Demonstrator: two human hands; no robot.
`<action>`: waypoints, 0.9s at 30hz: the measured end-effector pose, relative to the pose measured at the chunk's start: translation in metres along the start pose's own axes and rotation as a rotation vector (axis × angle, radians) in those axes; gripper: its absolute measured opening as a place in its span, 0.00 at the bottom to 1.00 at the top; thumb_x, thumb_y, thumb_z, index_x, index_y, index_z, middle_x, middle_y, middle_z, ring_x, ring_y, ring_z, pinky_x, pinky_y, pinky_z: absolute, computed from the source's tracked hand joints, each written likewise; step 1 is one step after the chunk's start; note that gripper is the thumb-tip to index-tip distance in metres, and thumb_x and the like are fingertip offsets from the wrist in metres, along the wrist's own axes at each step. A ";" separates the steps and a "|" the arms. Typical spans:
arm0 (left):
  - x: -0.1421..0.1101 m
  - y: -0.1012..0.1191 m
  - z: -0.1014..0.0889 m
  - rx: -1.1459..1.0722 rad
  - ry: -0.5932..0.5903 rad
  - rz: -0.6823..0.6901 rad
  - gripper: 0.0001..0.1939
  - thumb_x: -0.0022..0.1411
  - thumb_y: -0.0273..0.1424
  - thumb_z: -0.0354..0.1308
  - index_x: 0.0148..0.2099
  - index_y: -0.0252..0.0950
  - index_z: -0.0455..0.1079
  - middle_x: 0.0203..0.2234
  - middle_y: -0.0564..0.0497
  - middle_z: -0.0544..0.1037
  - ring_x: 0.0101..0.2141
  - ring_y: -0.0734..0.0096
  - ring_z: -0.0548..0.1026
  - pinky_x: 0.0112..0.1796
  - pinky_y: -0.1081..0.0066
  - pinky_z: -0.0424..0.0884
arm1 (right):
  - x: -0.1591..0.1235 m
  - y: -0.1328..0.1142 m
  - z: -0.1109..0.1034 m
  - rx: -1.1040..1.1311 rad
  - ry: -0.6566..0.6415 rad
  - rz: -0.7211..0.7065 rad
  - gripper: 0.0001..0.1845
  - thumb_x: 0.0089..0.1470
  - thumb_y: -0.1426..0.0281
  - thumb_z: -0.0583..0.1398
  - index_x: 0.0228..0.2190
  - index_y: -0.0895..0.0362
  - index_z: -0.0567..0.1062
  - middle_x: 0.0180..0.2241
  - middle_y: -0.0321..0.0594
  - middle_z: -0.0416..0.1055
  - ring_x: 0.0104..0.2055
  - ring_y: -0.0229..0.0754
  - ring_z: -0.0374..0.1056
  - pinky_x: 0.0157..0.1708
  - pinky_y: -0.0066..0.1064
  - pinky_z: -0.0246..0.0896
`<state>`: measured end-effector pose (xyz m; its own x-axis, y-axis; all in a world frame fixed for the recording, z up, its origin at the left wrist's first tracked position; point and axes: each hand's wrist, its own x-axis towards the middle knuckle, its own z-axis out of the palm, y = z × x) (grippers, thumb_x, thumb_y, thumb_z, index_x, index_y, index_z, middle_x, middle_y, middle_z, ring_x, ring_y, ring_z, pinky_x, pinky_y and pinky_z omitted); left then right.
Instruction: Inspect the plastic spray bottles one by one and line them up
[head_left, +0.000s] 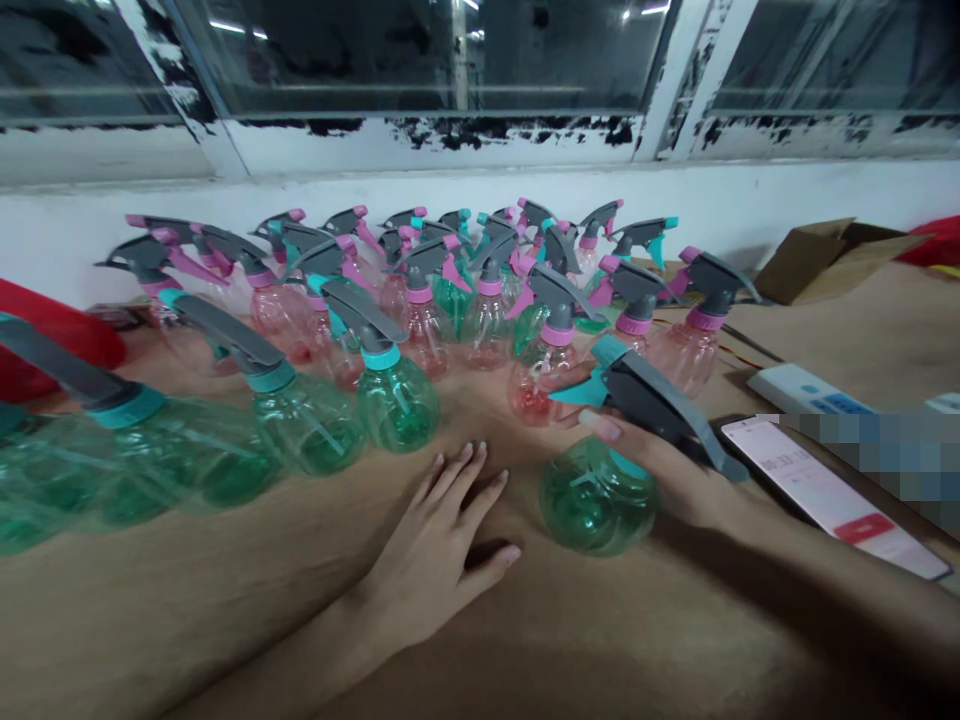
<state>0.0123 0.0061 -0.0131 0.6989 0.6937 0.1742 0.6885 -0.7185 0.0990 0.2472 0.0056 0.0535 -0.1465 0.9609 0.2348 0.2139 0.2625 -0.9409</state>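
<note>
**Gripping green trigger spray bottle (592,515) w/ R hand (675,468); L hand (429,560) free**

Grasps bottle by neck w/ R thumb & fingers, just under grey-and-teal trigger head (649,395); aims nozzle to L. Looks a bit tilted, but hard to judge w/ wide-lens stretch. Base contact w/ tabletop (600,640): can't tell. L hand: spread, palm down, holding nothing, at or just above tabletop, left of R hand.

Nearby: teal-collared green bottle (397,412) just past L fingertips; more green bottles (307,432) in line to L of L hand. Pink bottle (531,392) right beyond R fingers, poss. touching. Mixed pink-and-green cluster (487,332) farther past both hands. Smartphone (825,490) to R of R hand, near wrist.

Risks, as judged: could topple pink bottle on a careless fwd push of R fingers, then domino into cluster b/c of tight spacing. Could let held bottle swivel or slip, b/c of narrow neck under bulky head. Could fire trigger w/ a stray squeeze; contents, if any, can't tell. Could nudge smartphone w/ a sideways R forearm sweep.
</note>
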 end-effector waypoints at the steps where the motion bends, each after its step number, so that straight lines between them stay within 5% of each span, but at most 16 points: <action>1: 0.000 0.000 0.000 0.000 0.001 -0.002 0.31 0.65 0.48 0.51 0.63 0.35 0.58 0.64 0.41 0.52 0.63 0.50 0.51 0.57 0.50 0.55 | 0.000 0.000 0.000 0.009 0.002 0.020 0.14 0.55 0.56 0.58 0.34 0.51 0.77 0.31 0.37 0.75 0.38 0.46 0.71 0.44 0.40 0.65; 8: 0.001 0.000 0.000 0.014 0.014 0.015 0.30 0.66 0.48 0.50 0.62 0.34 0.59 0.64 0.40 0.53 0.63 0.51 0.51 0.57 0.50 0.55 | -0.001 0.008 -0.003 0.066 -0.060 0.086 0.16 0.55 0.55 0.57 0.40 0.50 0.77 0.36 0.39 0.76 0.41 0.47 0.71 0.44 0.41 0.66; 17: 0.000 0.000 0.000 0.007 0.020 0.010 0.30 0.65 0.47 0.51 0.62 0.35 0.59 0.64 0.41 0.53 0.62 0.51 0.51 0.57 0.50 0.56 | -0.002 0.001 0.001 0.112 0.010 0.102 0.16 0.53 0.54 0.60 0.38 0.49 0.77 0.44 0.39 0.75 0.49 0.49 0.70 0.50 0.41 0.63; 27: 0.000 0.000 0.001 0.010 0.013 0.011 0.30 0.66 0.48 0.50 0.63 0.34 0.58 0.64 0.41 0.53 0.63 0.51 0.50 0.58 0.51 0.55 | 0.000 0.005 -0.003 0.078 -0.043 0.093 0.15 0.55 0.55 0.58 0.39 0.50 0.76 0.39 0.39 0.75 0.45 0.48 0.70 0.51 0.42 0.62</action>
<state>0.0127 0.0057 -0.0137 0.7042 0.6847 0.1877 0.6824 -0.7257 0.0872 0.2514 0.0075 0.0493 -0.1712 0.9757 0.1368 0.1532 0.1635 -0.9746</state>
